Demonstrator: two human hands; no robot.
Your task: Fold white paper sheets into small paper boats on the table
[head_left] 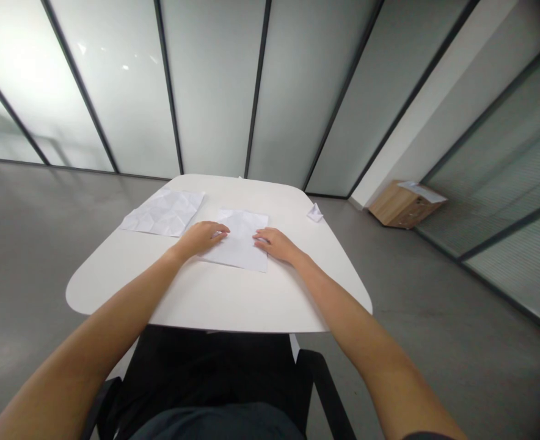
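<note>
A seat at a white, round-cornered worktop (233, 299) looks onto what appears to be an office or meeting room. Frosted glass panels (210, 91) in dark frames (258, 85) line the space beyond the far edge, while finely striped glazing (521, 256) runs off the right edge. A plain grey floor (22, 244) surrounds the worktop, and a black chair armrest (322, 385) shows below the near right corner.
</note>
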